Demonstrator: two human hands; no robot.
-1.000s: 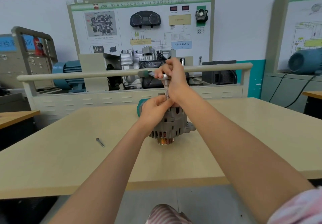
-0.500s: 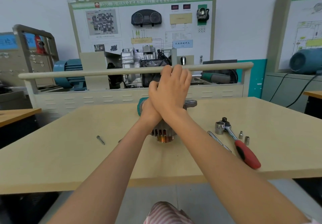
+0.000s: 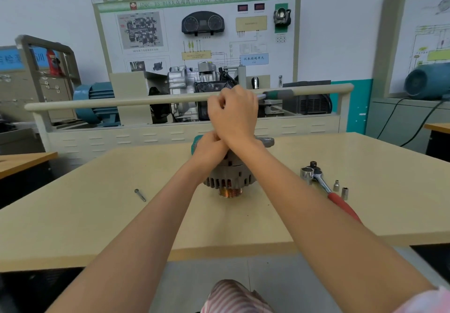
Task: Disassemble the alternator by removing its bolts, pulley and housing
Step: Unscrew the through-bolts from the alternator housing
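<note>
The alternator [image 3: 230,178] stands mid-table, nearer the far edge, directly under both hands. The right hand [image 3: 233,115] grips a wrench handle [image 3: 275,93] pointing right; the left hand [image 3: 210,148] holds the alternator's top.

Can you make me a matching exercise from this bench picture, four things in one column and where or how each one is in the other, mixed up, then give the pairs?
Things:
1. alternator
2. loose bolt
3. red-handled ratchet
4. two small sockets

Place or state:
A. lying alone on the table, to the left of the arms
B. standing upright beside a red handle
C. at the table's centre, pulley end down, under both hands
D. lying to the right, a large socket at its head

Pairs: 1-C, 2-A, 3-D, 4-B
</note>
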